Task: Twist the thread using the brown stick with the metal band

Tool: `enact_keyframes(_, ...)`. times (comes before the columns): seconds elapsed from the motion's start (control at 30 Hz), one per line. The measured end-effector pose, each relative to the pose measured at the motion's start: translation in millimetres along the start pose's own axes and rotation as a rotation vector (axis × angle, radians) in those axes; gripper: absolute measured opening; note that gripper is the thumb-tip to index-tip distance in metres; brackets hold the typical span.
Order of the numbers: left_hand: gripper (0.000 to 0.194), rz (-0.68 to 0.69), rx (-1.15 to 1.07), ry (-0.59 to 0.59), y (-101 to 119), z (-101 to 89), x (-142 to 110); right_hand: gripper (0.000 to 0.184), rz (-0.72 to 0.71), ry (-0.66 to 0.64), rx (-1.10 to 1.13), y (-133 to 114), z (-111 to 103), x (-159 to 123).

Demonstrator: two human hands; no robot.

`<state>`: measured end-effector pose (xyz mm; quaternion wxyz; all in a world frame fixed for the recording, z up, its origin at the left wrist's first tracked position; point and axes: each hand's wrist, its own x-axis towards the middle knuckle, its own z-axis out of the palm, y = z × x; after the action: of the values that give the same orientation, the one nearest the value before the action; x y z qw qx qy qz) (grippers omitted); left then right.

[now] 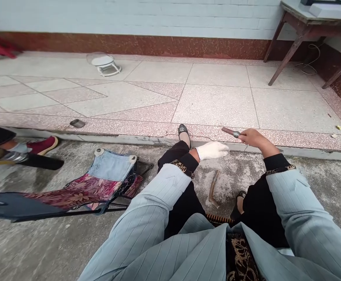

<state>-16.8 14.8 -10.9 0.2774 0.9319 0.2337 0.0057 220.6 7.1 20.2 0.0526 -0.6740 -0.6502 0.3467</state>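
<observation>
My right hand (254,138), bare, is closed round the near end of a reddish-brown stick (228,130) with silvery wire (236,134) wound about it. A short loose wire end hangs below those fingers. My left hand (214,150), in a white knitted glove, is just left of it, fingers drawn together over the step's edge. A thin dark strand (199,136) runs along the step towards the glove; whether the glove grips it is hidden. On the concrete between my feet lies a bent brown wooden piece (213,191) with a binding near its upper end.
A folding chair (100,168) with denim and flowered cloth stands at my left. Another person's red shoe (43,146) is beyond it. A metal can (77,123) lies on the raised tiled step (217,97). Behind are a small white stool (109,64) and a wooden table (308,23).
</observation>
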Motion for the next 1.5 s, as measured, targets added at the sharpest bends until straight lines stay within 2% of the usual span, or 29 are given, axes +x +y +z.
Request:
enact_keyframes(0.03, 0.028, 0.003, 0.017, 0.003, 0, -1.3, -2, 0.023, 0.010, -0.071, -0.139, 0, 0, -1)
enact_keyframes(0.1, 0.026, -0.028, 0.053, 0.034, -2, -7.0, -5, 0.023, -0.021, -0.361, -0.261, -1, 0, -6)
enact_keyframes(0.17, 0.024, -0.082, 0.043, 0.073, -4, -15.3, -9, 0.022, -0.140, -0.684, -0.148, -1, -3, -16)
enact_keyframes(0.2, 0.024, -0.100, 0.016, 0.092, -5, -19.1, -10, 0.024, -0.229, -0.793, -0.024, -1, -7, -21)
enact_keyframes(0.23, 0.025, -0.115, -0.020, 0.116, -6, -22.0, -11, 0.028, -0.329, -0.834, 0.109, 0, -11, -27)
enact_keyframes(0.27, 0.026, -0.126, -0.063, 0.139, -6, -23.6, -12, 0.033, -0.402, -0.816, 0.242, 0, -15, -31)
enact_keyframes(0.33, 0.030, -0.138, -0.132, 0.152, -4, -22.5, -10, 0.037, -0.464, -0.606, 0.498, 2, -23, -37)
enact_keyframes(0.4, 0.031, -0.127, -0.144, 0.107, -1, -17.2, -7, 0.035, -0.412, -0.364, 0.650, 4, -25, -36)
enact_keyframes(0.47, 0.029, -0.102, -0.107, 0.055, 2, -11.6, -3, 0.034, -0.316, -0.227, 0.705, 6, -21, -31)
enact_keyframes(0.63, 0.030, -0.105, -0.051, 0.062, 5, -9.6, 0, 0.030, -0.244, -0.134, 0.681, 9, -12, -20)
enact_keyframes(0.77, 0.031, -0.099, 0.023, 0.050, 3, -2.2, 2, 0.023, -0.070, -0.093, 0.371, 8, -9, -14)
enact_keyframes(0.87, 0.033, -0.049, 0.087, 0.028, 2, 9.6, 6, 0.022, -0.002, -0.139, 0.019, 3, 0, -10)
enact_keyframes(0.9, 0.033, -0.036, 0.102, 0.020, 3, 12.7, 7, 0.022, -0.009, -0.203, -0.090, 1, 3, -10)
enact_keyframes(0.97, 0.031, -0.006, 0.099, 0.002, 4, 15.5, 8, 0.022, -0.053, -0.438, -0.209, -1, 8, -12)
enact_keyframes(1.03, 0.027, 0.041, 0.018, -0.019, 6, 13.5, 7, 0.023, -0.142, -0.716, -0.149, 0, 7, -19)
enact_keyframes(1.07, 0.027, 0.064, -0.057, -0.019, 7, 11.2, 7, 0.026, -0.201, -0.815, -0.060, 2, 3, -24)
enact_keyframes(1.1, 0.028, 0.072, -0.152, 0.000, 8, 8.3, 6, 0.031, -0.279, -0.857, 0.052, 6, -3, -29)
enact_keyframes(1.13, 0.031, 0.063, -0.257, 0.031, 9, 5.2, 6, 0.037, -0.347, -0.805, 0.174, 9, -10, -34)
enact_keyframes(1.2, 0.037, 0.009, -0.453, 0.095, 11, -0.3, 5, 0.041, -0.390, -0.555, 0.422, 18, -23, -42)
enact_keyframes(1.23, 0.038, -0.022, -0.517, 0.107, 13, -2.3, 5, 0.040, -0.382, -0.408, 0.547, 22, -28, -45)
enact_keyframes(1.3, 0.036, -0.060, -0.556, 0.076, 19, -4.3, 5, 0.038, -0.323, -0.194, 0.708, 26, -32, -46)
enact_keyframes(1.37, 0.032, -0.067, -0.535, 0.019, 25, -3.6, 6, 0.038, -0.243, -0.090, 0.779, 28, -30, -43)
enact_keyframes(1.5, 0.032, -0.064, -0.465, -0.012, 32, 0.0, 8, 0.036, -0.149, -0.045, 0.768, 26, -22, -36)
